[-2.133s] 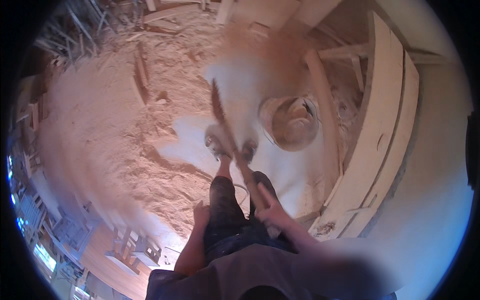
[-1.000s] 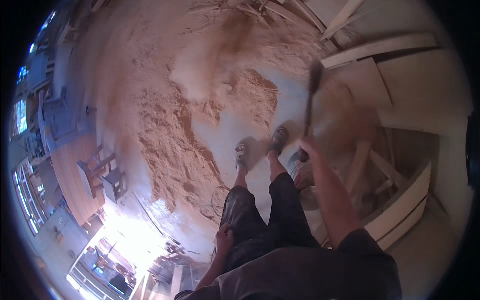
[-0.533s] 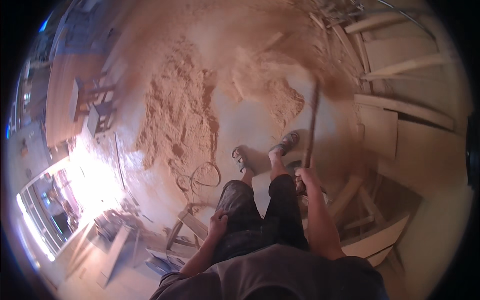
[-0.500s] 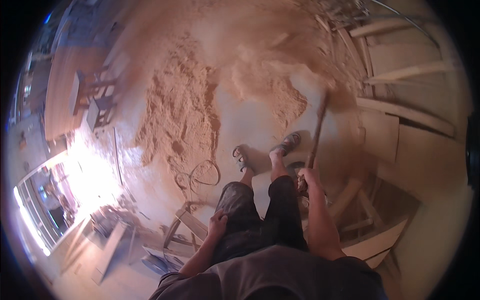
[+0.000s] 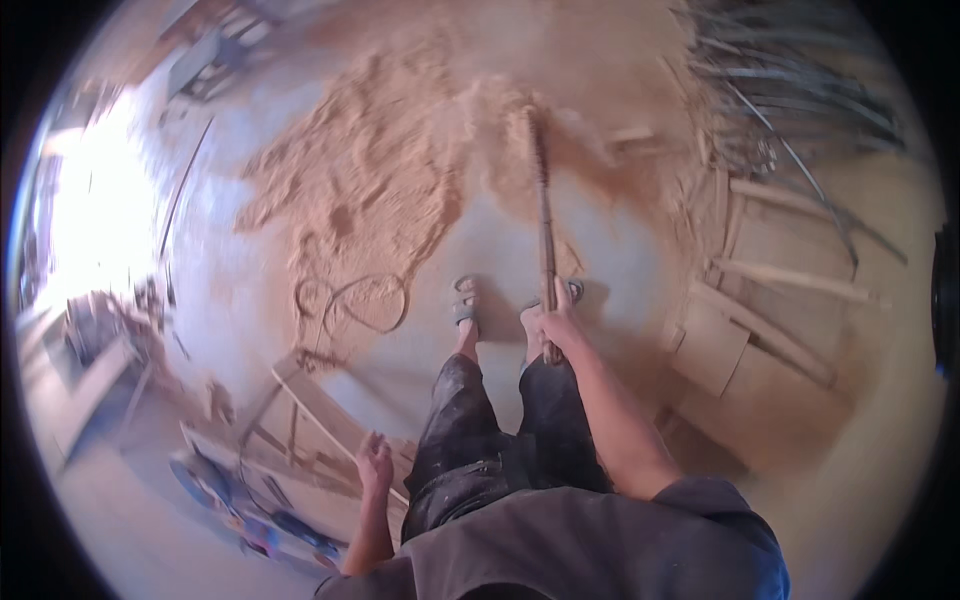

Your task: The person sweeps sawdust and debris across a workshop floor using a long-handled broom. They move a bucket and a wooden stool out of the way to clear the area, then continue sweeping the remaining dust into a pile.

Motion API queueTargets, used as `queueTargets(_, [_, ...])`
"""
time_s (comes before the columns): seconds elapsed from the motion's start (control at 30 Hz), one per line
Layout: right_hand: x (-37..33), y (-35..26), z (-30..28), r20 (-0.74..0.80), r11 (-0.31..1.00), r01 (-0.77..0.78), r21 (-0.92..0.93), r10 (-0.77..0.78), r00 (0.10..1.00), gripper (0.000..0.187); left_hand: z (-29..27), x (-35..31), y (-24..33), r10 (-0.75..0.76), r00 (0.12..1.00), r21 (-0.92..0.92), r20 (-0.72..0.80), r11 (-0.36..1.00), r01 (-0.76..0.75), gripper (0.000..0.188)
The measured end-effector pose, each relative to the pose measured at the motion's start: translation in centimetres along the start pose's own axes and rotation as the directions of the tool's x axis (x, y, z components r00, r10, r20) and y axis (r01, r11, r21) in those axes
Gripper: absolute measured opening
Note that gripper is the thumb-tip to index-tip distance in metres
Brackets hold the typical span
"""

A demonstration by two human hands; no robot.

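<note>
My right hand (image 5: 558,325) is wrapped round the handle of a long brown broom (image 5: 546,225). The broom reaches away from me, its far end blurred in dust at a heap of sawdust (image 5: 375,165). Down at my left side hangs my left hand (image 5: 375,463), loosely curled with its fingers somewhat apart and holding nothing. A wooden plank frame (image 5: 320,415) stands near that hand. Between me and the heap is a patch of pale floor (image 5: 505,240), where my sandalled feet stand.
A looped cable (image 5: 385,325) lies at the heap's near edge. Wooden boards (image 5: 765,325) and metal bars (image 5: 800,75) are piled along the right. A thin rod (image 5: 185,195) lies at the left, near a bright opening (image 5: 100,200). Stools (image 5: 205,65) stand at the far left.
The broom has swung from my right to the left, its far end now amid the sawdust. My left hand has moved off my thigh, out to the left. The view has turned.
</note>
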State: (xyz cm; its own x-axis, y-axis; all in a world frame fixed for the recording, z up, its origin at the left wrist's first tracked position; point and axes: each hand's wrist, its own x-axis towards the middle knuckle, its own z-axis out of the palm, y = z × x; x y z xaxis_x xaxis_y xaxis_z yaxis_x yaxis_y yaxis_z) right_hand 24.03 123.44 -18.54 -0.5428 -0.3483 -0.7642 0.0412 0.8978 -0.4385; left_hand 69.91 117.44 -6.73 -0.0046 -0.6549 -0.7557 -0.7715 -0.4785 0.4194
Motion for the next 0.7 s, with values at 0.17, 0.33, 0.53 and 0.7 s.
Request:
queueTargets(0.17, [-10.1, -5.9, 2.7, 0.281, 0.947, -0.179, 0.266, 0.101, 0.954, 0.108, -7.2, -0.1, -3.0, 0.305, 0.856, 0.548, -0.418, 0.836, -0.030, 0.048])
queueTargets(0.33, [-15.9, -8.0, 12.5, 0.679, 0.984, -0.162, 0.070, 0.072, 0.730, 0.108, -11.9, 0.5, -7.0, 0.233, 0.725, 0.569, -0.648, 0.781, 0.257, 0.055])
queueTargets(0.53, [-11.1, -9.0, 28.6, 0.873, 0.973, -0.057, -0.224, 0.227, 0.432, 0.101, -14.9, 1.1, -10.6, 0.147, 0.669, 0.568, -0.728, 0.676, 0.469, 0.063])
queueTargets(0.7, [-4.3, -11.1, 25.5, 0.849, 0.931, 0.250, -0.266, 0.103, 0.519, 0.097, -16.2, 1.9, -15.5, 0.133, 0.620, 0.514, -0.773, 0.703, 0.491, 0.075])
